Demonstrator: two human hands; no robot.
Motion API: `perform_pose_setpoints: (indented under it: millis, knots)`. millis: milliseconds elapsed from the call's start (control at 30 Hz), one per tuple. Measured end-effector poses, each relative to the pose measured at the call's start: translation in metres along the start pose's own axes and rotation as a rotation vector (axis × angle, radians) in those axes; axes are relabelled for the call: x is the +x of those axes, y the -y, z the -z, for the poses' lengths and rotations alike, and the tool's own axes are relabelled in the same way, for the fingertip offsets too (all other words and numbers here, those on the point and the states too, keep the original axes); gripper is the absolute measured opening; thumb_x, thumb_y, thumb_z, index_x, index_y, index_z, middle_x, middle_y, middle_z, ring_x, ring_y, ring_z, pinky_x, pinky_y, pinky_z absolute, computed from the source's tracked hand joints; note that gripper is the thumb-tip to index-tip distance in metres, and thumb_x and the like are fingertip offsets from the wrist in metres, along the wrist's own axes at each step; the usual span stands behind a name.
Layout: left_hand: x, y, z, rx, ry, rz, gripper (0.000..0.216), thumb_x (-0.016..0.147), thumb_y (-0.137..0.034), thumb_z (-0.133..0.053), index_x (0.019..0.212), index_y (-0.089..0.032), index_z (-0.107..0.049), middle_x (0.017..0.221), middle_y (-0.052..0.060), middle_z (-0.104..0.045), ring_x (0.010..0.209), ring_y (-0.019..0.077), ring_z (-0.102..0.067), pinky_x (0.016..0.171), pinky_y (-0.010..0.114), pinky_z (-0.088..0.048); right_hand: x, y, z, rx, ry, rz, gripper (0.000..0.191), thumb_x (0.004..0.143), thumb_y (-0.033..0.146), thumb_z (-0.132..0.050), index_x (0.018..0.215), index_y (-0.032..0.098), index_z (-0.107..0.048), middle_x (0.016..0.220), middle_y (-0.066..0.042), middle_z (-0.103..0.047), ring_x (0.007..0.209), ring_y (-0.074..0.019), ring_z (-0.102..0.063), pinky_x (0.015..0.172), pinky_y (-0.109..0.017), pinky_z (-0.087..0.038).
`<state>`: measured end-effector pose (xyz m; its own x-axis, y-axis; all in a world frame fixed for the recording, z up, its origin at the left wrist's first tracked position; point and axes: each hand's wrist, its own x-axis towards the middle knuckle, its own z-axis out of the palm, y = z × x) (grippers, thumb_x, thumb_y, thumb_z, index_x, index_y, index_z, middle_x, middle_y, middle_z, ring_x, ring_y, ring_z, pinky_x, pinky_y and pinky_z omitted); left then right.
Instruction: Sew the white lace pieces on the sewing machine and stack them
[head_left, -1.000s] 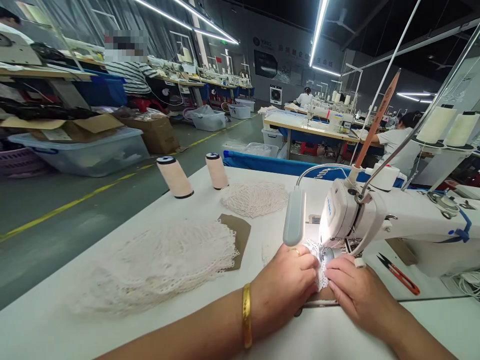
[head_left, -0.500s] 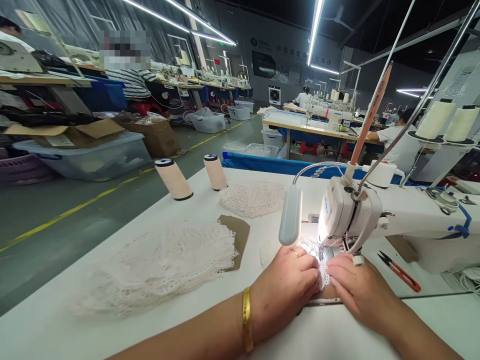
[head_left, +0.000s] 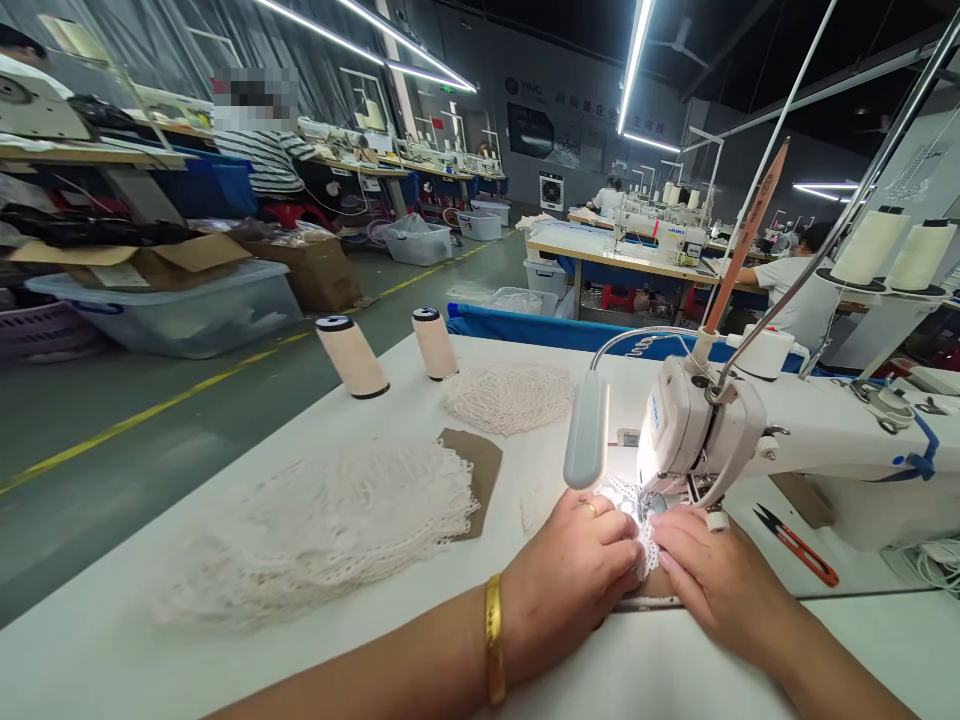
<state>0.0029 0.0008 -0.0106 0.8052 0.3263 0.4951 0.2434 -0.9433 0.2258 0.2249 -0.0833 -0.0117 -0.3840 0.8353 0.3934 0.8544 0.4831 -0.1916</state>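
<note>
On the white counter (head_left: pixel 225 660), a big heap of lace (head_left: pixel 330 530) lies at ten o'clock from the hands, overlapping a brown card (head_left: pixel 478 462). Two thread spools (head_left: pixel 352 357) stand upright near the far edge at eleven o'clock, well apart from the heap. A smaller lace heap (head_left: pixel 510 398) lies just right of them.

A grey lamp (head_left: pixel 587 445) hangs at twelve o'clock over the left hand (head_left: pixel 570 580), which wears a gold bangle (head_left: pixel 493 640) at the wrist. Its grip is curled almost closed, with the fingertips pressed onto a lace strip (head_left: pixel 643 548).

That strip sits between the two hands, running up at twelve o'clock under the foot of the sewing machine (head_left: pixel 787 440).

The right hand (head_left: pixel 712 580) meets it from three o'clock. Its grip is bent low, with the fingertips pinning the strip's edge to the counter, touching the left hand's fingers.

Red-handled snips (head_left: pixel 799 545) lie on the counter at two o'clock from the right hand, near the machine's base. Two pale thread cones (head_left: pixel 870 247) stand on a rack at one o'clock, above the machine.
</note>
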Motion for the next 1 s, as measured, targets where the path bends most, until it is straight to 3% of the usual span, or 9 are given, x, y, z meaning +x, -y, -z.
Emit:
perform_pose_setpoints:
  millis: [767, 1000]
  knots:
    - [0.0022, 0.0008, -0.002, 0.038, -0.038, 0.016, 0.017, 0.101, -0.017, -0.058, 0.089, -0.021, -0.07, 0.094, 0.001, -0.075, 0.086, 0.0214, -0.063, 0.084, 0.042, -0.037, 0.0015, 0.0004, -0.0002, -0.003, -0.021, -0.046, 0.032, 0.105, 0.013, -0.047, 0.125, 0.025, -0.068, 0.121, -0.009, -0.074, 0.114, -0.0294, -0.065, 0.098, -0.045, -0.054]
    - [-0.0031, 0.0, -0.0022, -0.016, -0.053, -0.067, 0.019, 0.1, -0.013, -0.06, 0.086, -0.021, -0.07, 0.089, -0.001, -0.074, 0.081, 0.0174, -0.061, 0.088, 0.039, -0.037, -0.001, 0.0044, 0.0024, 0.051, -0.008, 0.115, 0.027, 0.101, 0.006, -0.046, 0.113, 0.02, -0.066, 0.105, -0.008, -0.073, 0.097, -0.0249, -0.064, 0.075, -0.034, -0.051]
